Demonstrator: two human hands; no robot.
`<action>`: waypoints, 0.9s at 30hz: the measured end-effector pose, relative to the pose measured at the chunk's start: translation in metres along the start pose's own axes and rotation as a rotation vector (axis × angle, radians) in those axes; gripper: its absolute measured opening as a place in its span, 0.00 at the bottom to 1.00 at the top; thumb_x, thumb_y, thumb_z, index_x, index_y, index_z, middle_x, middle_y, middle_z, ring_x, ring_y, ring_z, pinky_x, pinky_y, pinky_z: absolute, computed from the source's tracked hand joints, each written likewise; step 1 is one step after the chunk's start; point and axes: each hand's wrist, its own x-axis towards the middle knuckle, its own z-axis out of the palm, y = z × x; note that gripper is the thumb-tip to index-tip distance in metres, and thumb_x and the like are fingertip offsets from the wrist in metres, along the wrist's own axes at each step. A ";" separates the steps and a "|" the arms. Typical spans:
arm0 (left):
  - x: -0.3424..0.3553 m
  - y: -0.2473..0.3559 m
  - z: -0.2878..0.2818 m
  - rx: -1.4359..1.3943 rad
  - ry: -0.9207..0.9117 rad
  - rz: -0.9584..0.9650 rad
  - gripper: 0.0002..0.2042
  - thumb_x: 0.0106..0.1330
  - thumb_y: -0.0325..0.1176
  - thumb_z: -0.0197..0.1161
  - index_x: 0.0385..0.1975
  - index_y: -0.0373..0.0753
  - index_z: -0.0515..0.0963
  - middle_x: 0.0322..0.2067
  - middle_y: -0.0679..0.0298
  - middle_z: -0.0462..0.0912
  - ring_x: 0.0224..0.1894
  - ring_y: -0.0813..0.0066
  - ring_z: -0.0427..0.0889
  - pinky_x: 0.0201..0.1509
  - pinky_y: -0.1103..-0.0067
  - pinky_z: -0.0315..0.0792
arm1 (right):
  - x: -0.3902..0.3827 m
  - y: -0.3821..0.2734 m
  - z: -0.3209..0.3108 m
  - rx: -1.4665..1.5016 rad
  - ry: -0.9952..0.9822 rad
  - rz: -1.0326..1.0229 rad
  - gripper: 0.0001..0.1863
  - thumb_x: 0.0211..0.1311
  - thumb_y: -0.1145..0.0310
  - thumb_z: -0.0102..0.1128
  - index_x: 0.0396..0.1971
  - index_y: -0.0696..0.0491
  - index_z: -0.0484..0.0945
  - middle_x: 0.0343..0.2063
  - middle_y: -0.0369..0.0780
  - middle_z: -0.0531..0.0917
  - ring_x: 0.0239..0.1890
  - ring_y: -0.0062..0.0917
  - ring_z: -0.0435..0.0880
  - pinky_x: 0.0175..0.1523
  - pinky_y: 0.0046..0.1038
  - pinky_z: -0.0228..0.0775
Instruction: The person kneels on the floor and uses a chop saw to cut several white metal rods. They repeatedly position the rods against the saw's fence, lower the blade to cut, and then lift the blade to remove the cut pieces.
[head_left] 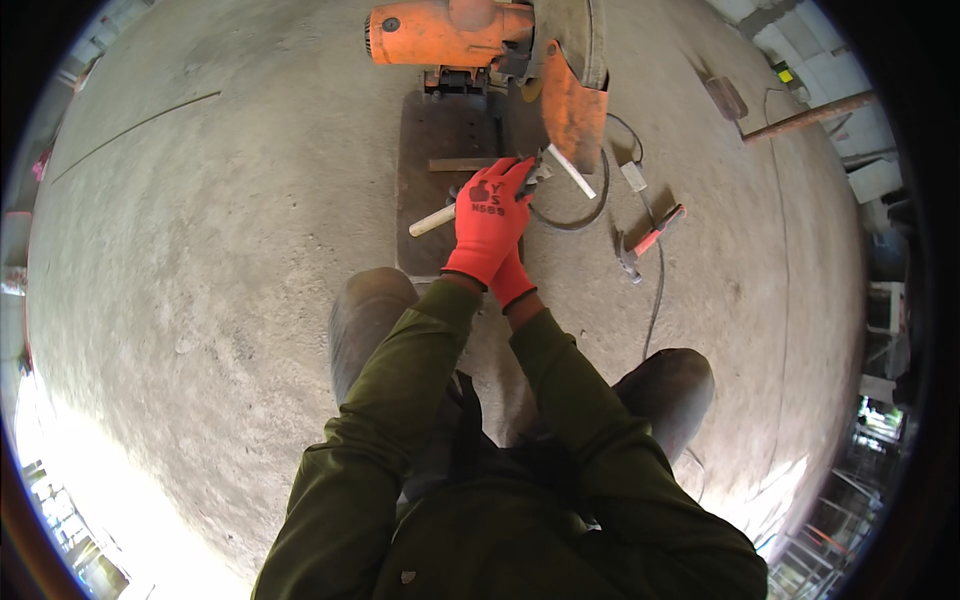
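Note:
An orange chop saw with an orange guard stands on a dark metal base. Both my hands, in red gloves, are together at the base's right side. My left hand lies over the right, fingers bent and closed at a metal clamp; what they grip is hidden. My right hand is mostly underneath, its fingers out of sight. A pale rod reaches leftward from beneath my hands. A flat dark bar lies just above them, and a short white piece slants to their right.
A red-handled hammer lies right of the saw beside a black cord with a small pale box. A rusty bar and a flat tool lie farther right; a thin rod lies left on the concrete floor.

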 end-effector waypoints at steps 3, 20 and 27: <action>0.001 0.004 -0.001 0.016 0.015 0.032 0.25 0.56 0.31 0.71 0.57 0.48 0.80 0.53 0.64 0.82 0.55 0.58 0.80 0.59 0.67 0.75 | 0.009 0.003 -0.014 0.507 0.072 0.143 0.26 0.83 0.57 0.38 0.74 0.52 0.58 0.68 0.39 0.68 0.68 0.26 0.68 0.71 0.30 0.63; 0.001 0.005 -0.004 0.088 -0.047 0.013 0.25 0.57 0.32 0.71 0.57 0.49 0.81 0.55 0.63 0.82 0.56 0.58 0.80 0.60 0.66 0.75 | -0.015 0.011 0.003 -0.192 0.044 -0.119 0.27 0.79 0.58 0.46 0.72 0.53 0.60 0.68 0.42 0.69 0.69 0.31 0.68 0.71 0.32 0.63; 0.002 0.009 -0.006 0.162 -0.046 0.052 0.23 0.57 0.33 0.71 0.56 0.49 0.81 0.55 0.64 0.82 0.56 0.58 0.80 0.60 0.67 0.75 | -0.023 0.010 0.009 -0.436 0.058 -0.221 0.28 0.77 0.59 0.49 0.71 0.53 0.62 0.67 0.43 0.70 0.70 0.33 0.68 0.71 0.32 0.62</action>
